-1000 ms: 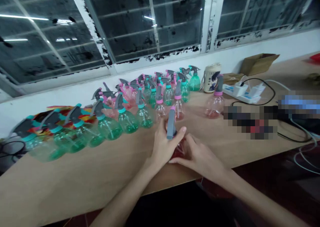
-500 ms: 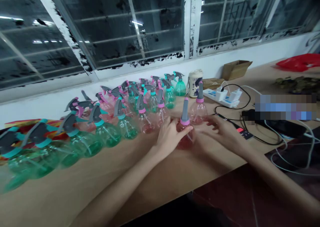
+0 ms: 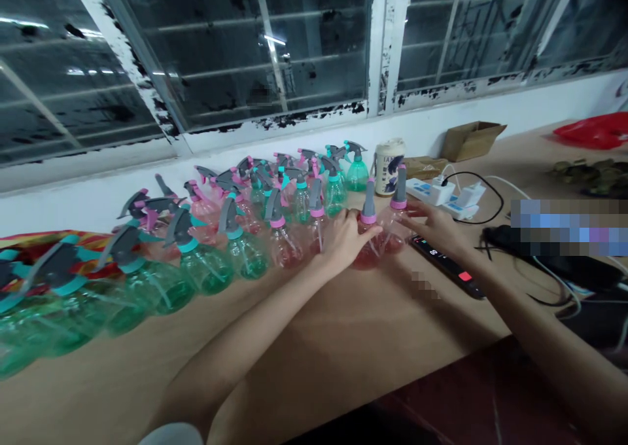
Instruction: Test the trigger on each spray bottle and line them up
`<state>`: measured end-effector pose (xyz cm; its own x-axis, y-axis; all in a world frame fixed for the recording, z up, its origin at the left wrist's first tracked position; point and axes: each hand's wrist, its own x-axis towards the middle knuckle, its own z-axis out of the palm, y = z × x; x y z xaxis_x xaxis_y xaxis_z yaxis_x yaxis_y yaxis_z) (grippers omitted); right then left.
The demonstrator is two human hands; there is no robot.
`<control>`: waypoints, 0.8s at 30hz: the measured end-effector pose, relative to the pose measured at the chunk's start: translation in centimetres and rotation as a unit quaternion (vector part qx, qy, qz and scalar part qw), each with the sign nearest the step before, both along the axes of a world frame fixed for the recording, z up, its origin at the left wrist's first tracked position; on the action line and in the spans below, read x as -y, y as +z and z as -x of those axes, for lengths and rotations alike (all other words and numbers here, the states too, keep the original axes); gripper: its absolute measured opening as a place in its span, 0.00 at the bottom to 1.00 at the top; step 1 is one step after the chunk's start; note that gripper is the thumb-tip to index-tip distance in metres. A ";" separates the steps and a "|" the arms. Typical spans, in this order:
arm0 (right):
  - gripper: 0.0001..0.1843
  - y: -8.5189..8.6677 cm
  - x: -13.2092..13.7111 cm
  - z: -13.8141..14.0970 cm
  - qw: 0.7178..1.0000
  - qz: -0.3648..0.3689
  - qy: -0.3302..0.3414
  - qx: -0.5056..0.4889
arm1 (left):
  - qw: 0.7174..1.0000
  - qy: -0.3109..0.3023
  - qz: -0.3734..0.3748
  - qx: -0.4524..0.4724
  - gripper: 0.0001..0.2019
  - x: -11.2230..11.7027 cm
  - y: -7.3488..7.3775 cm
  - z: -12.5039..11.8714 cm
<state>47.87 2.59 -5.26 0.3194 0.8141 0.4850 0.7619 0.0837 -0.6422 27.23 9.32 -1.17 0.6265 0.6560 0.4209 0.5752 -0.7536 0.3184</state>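
Observation:
My left hand [image 3: 343,241] is closed around the side of a pink spray bottle [image 3: 369,256], its thumb lying across the front below the pink collar. The bottle stands upright on the table, its grey sprayer head pointing up. Just to its right is a second pink spray bottle [image 3: 394,229], also upright. My right hand [image 3: 436,228] is at that bottle's right side, fingers apart and slightly bent; whether the fingertips touch it I cannot tell. Left of my left hand stand two more pink bottles, the nearer being a pink-collared spray bottle [image 3: 318,226] partly hidden by the hand.
Several green spray bottles [image 3: 203,265] line the table [image 3: 294,340] at left, with more pink and green ones behind. A printed cup [image 3: 390,167], a power strip [image 3: 449,196] with chargers, a phone [image 3: 446,265], cables and a cardboard box [image 3: 471,141] are at right.
My left hand has moved the pink spray bottle back, towards the window, beside the second one. My right hand has moved back too. More of the phone shows now.

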 end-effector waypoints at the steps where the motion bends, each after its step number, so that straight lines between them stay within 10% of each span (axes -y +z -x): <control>1: 0.24 0.0 0.0 -0.1 1.000 0.002 0.002 -0.005 | 1.000 -0.001 -0.001 -0.005 0.20 -0.2 0.1 -0.1; 24: 0.24 0.9 6.2 2.1 0.999 0.036 0.025 0.030 | 0.995 0.062 -0.021 -0.069 0.19 -2.2 1.1 -1.3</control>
